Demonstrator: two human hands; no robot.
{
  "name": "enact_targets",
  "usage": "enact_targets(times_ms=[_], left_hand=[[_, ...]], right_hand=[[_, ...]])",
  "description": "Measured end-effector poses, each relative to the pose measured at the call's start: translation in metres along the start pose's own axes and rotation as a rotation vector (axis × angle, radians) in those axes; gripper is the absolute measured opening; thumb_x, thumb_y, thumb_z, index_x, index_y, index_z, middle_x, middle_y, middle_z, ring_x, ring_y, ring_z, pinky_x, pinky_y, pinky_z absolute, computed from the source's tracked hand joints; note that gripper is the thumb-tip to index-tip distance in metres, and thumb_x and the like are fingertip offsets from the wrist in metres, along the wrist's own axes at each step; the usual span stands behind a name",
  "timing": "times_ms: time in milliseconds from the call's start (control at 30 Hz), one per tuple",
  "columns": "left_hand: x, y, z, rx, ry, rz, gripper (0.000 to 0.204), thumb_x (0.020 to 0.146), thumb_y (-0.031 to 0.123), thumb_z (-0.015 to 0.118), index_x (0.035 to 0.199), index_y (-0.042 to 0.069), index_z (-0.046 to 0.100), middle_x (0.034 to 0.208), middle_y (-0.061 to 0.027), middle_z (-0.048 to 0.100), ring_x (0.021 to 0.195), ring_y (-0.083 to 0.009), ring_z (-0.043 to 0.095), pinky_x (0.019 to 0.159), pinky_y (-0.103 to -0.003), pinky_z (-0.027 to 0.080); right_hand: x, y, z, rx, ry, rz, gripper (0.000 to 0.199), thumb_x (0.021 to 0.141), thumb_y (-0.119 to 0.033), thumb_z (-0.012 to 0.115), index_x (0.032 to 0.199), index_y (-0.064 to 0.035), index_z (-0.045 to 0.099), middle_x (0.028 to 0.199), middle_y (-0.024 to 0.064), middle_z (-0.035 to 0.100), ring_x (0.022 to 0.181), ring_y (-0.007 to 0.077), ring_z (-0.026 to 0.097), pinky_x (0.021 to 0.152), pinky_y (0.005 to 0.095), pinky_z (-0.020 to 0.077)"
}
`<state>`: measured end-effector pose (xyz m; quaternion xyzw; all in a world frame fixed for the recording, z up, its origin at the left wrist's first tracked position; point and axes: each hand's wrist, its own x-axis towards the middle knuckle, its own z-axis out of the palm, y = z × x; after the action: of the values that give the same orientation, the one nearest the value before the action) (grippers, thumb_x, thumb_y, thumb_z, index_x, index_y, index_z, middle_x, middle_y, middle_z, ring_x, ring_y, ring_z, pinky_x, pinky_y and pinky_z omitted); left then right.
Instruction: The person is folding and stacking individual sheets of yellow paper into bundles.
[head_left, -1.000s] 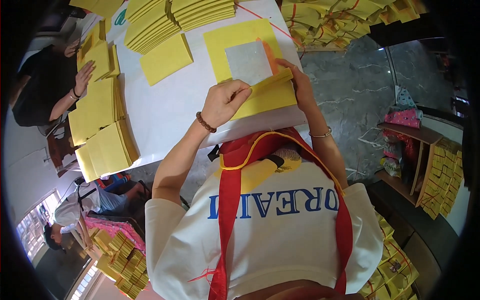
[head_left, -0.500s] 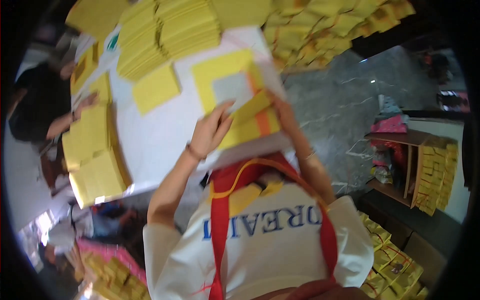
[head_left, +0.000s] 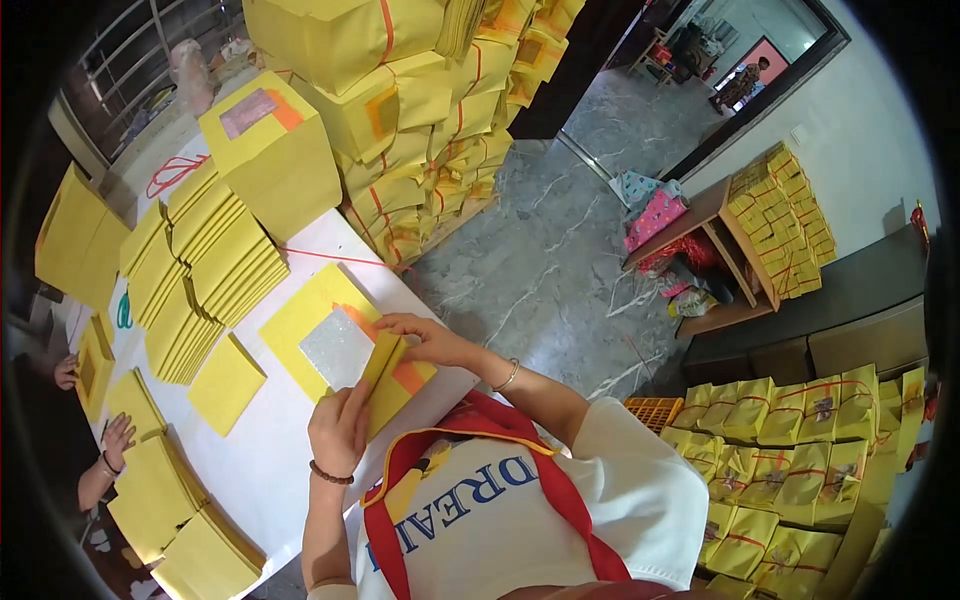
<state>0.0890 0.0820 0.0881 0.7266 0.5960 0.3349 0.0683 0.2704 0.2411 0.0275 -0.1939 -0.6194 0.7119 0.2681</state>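
Note:
On the white tabletop in front of me lies a yellow paper sheet (head_left: pixel 298 302) with a silver square (head_left: pixel 337 350) and an orange band. Over its near part, a narrow folded strip of yellow paper (head_left: pixel 385 362) stands tilted; whether it is part of that sheet or a separate piece I cannot tell. My left hand (head_left: pixel 340 428) grips the strip's near end, thumb and fingers closed. At the far end, my right hand (head_left: pixel 428 340) pinches it with bent fingers. A single folded yellow packet (head_left: pixel 228 385) rests to the left of the sheet.
Rows of folded yellow paper (head_left: pixel 215 250) and a tall yellow stack (head_left: pixel 285 150) cover the table's far side. Another person's hand (head_left: pixel 118 435) is at the left edge, by more stacks (head_left: pixel 165 490). Tied bundles (head_left: pixel 790 420) fill the right side; a wooden shelf (head_left: pixel 740 250) stands beyond.
My view has swung to the right, so the table appears further left and the doorway shows. Both hands stay at the folded yellow strip. The other person's hand has lifted with fingers spread.

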Motion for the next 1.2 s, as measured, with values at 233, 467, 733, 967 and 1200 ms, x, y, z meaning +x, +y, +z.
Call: enact_targets(times_ms=[233,467,733,967,1200], left_hand=[[-0.024,-0.003,-0.01,0.09,-0.021,-0.008,0.052,0.07,0.012,0.067,0.119,0.006,0.051,0.119,-0.0169,0.051,0.105,-0.0347,0.048,0.087,-0.044,0.036],[-0.01,-0.034,0.007,0.312,0.038,-0.211,0.058,0.062,0.001,0.059,0.118,0.014,0.055,0.116,-0.0129,0.05,0.101,-0.0292,0.047,0.083,-0.039,0.036],[-0.011,-0.031,-0.013,0.491,0.08,-0.107,0.05,0.066,0.004,0.056,0.114,0.02,0.057,0.113,-0.0057,0.053,0.088,-0.0205,0.049,0.072,-0.033,0.035],[-0.034,-0.008,-0.013,0.444,-0.011,-0.027,0.036,0.072,0.021,0.06,0.108,0.016,0.062,0.117,-0.0022,0.056,0.093,-0.0201,0.049,0.075,-0.034,0.035],[-0.033,-0.013,0.001,0.098,0.061,-0.12,0.039,0.069,0.022,0.065,0.106,0.011,0.061,0.112,-0.0061,0.056,0.097,-0.025,0.049,0.083,-0.036,0.037]], right_hand=[[-0.001,0.022,-0.015,-0.226,-0.039,-0.113,0.041,0.06,0.012,0.06,0.096,-0.0066,0.062,0.124,0.0092,0.052,0.121,0.0223,0.043,0.103,0.0343,0.0331],[0.004,0.007,-0.018,-0.105,-0.032,0.025,0.031,0.074,-0.002,0.067,0.103,-0.0074,0.06,0.13,0.0098,0.048,0.121,0.023,0.043,0.099,0.0316,0.0356],[0.01,-0.035,0.004,-0.676,0.001,-0.274,0.038,0.072,-0.012,0.07,0.109,-0.0116,0.06,0.131,0.009,0.046,0.122,0.0294,0.041,0.103,0.0388,0.0295],[-0.008,-0.048,0.003,-0.958,-0.392,-0.307,0.022,0.074,-0.016,0.064,0.096,-0.0144,0.063,0.112,0.0017,0.06,0.115,0.0237,0.049,0.092,0.0387,0.0347],[-0.007,-0.045,0.0,-0.976,-0.414,-0.333,0.024,0.073,-0.014,0.065,0.097,-0.0133,0.062,0.11,0.0007,0.061,0.111,0.0217,0.051,0.092,0.038,0.0344]])
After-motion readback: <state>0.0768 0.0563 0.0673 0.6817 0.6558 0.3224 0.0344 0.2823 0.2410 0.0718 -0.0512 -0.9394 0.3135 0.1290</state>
